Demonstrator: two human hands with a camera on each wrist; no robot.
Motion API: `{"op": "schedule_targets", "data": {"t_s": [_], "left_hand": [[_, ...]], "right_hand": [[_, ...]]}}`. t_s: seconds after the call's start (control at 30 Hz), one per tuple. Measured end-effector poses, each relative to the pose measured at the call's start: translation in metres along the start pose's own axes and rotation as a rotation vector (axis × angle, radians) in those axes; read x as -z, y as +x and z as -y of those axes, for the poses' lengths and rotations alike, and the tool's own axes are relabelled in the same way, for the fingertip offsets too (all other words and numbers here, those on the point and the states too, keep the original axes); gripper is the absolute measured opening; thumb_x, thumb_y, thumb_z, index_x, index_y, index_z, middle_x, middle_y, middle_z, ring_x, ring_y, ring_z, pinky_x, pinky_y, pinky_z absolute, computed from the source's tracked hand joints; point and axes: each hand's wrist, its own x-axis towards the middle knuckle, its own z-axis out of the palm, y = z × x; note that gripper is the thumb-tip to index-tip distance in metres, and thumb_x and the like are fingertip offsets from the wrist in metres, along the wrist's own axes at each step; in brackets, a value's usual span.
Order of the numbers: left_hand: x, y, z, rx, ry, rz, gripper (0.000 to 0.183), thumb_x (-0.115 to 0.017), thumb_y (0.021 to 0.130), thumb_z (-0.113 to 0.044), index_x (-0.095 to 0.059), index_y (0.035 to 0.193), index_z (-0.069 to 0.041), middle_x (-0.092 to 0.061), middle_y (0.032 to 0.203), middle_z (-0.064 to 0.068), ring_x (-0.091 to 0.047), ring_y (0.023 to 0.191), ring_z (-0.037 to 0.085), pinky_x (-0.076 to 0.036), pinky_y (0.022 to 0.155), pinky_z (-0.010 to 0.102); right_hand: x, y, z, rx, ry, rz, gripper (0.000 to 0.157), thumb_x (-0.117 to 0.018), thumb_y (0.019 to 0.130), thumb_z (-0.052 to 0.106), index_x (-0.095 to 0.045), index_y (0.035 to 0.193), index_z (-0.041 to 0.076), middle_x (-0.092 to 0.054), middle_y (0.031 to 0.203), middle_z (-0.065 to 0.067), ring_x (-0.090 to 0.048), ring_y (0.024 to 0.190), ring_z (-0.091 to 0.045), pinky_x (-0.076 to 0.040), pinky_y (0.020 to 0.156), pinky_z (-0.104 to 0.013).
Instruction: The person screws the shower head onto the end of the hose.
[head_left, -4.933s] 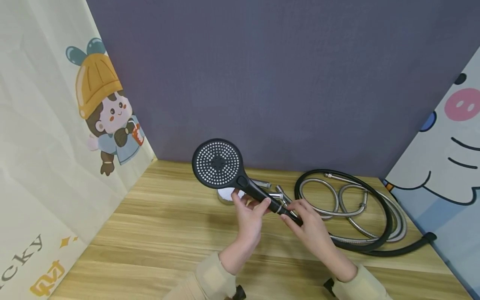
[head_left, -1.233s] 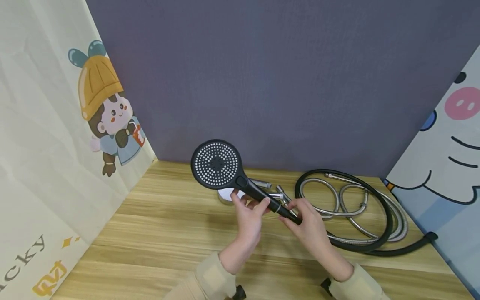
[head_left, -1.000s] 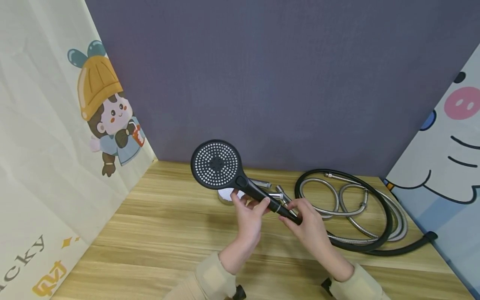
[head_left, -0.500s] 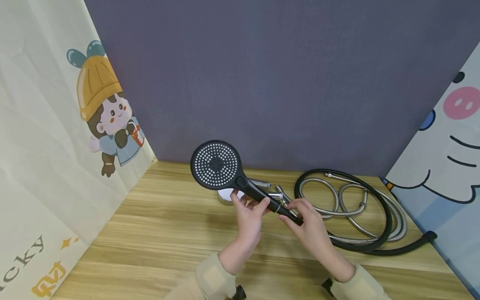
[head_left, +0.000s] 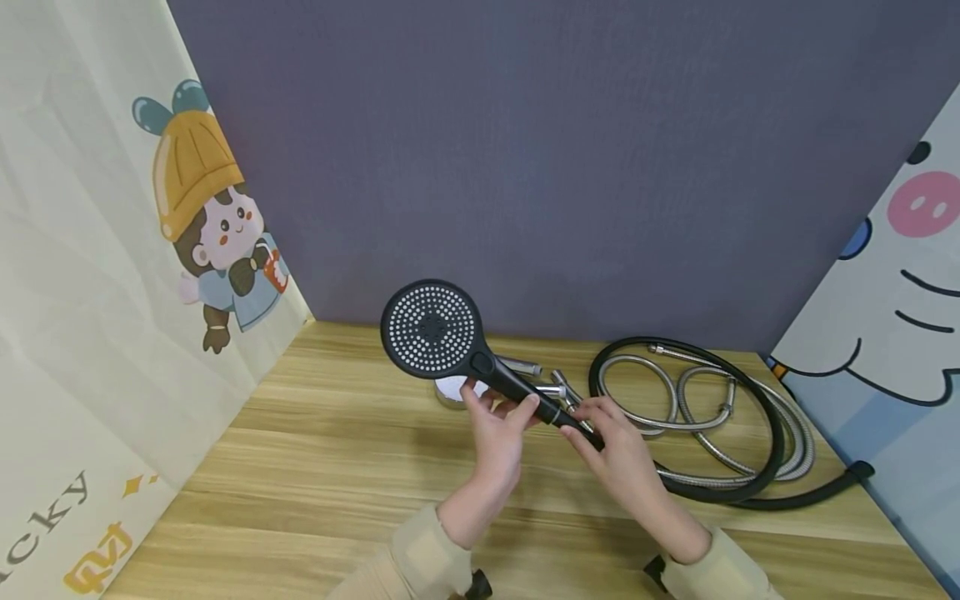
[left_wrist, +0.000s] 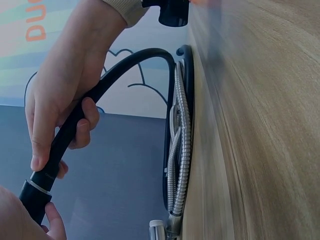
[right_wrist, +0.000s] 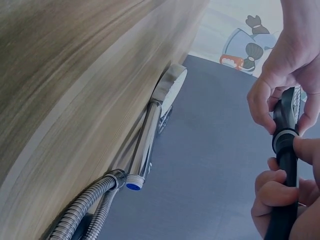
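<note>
A black hand shower (head_left: 431, 329) is held above the table, its round white-dotted spray face towards the head camera. My left hand (head_left: 497, 442) grips its handle, thumb on the near side and fingers behind. Just beyond the handle's end, my right hand (head_left: 618, 458) pinches the black end of a thick black hose (left_wrist: 120, 75) between thumb and fingers. Hose and handle stand in one line, and a thin silver ring (right_wrist: 286, 133) shows at the joint between the two hands. From the right hand the hose arches down to the table.
Behind the hands a chrome hand shower (right_wrist: 145, 145) lies on the wooden table (head_left: 300, 467), with another chrome handle (head_left: 522, 367) beside it. Coiled silver metal hoses (head_left: 705, 429) lie at the right with the black hose's loops. A grey panel (head_left: 525, 167) stands at the back.
The right hand's fingers have shifted slightly on the hose end. The black hand shower and the left hand stay almost in place; both hands keep their hold.
</note>
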Motion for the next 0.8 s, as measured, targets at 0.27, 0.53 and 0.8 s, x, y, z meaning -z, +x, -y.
{"op": "schedule_targets", "data": {"t_s": [0.27, 0.53, 0.8], "left_hand": [[0.0, 0.0001, 0.0004, -0.002, -0.005, 0.001, 0.086, -0.069, 0.072, 0.013, -0.022, 0.138, -0.016, -0.049, 0.109, 0.014, -0.059, 0.084, 0.019, -0.061, 0.069, 0.039], [0.0012, 0.0001, 0.0009, 0.014, 0.002, 0.005, 0.084, -0.068, 0.073, 0.012, -0.022, 0.138, -0.017, -0.049, 0.111, 0.015, -0.061, 0.087, 0.021, -0.06, 0.072, 0.042], [0.0017, 0.0005, 0.001, 0.019, 0.016, 0.01, 0.083, -0.068, 0.074, 0.011, -0.022, 0.138, -0.017, -0.049, 0.113, 0.017, -0.061, 0.09, 0.022, -0.06, 0.074, 0.042]], "right_hand": [[-0.0015, 0.0005, -0.001, 0.013, 0.029, -0.019, 0.021, -0.077, 0.078, 0.018, -0.068, 0.093, 0.005, -0.062, 0.099, -0.004, -0.057, 0.073, -0.013, -0.049, 0.055, -0.023], [-0.0025, -0.0002, -0.0004, -0.044, 0.05, -0.009, 0.036, -0.082, 0.073, 0.023, -0.061, 0.099, 0.011, -0.058, 0.086, 0.001, -0.039, 0.058, -0.002, -0.037, 0.046, -0.015], [-0.003, 0.0005, 0.001, -0.059, 0.046, -0.018, 0.039, -0.084, 0.069, 0.025, -0.059, 0.097, 0.014, -0.05, 0.078, 0.007, -0.038, 0.056, -0.001, -0.035, 0.044, -0.015]]}}
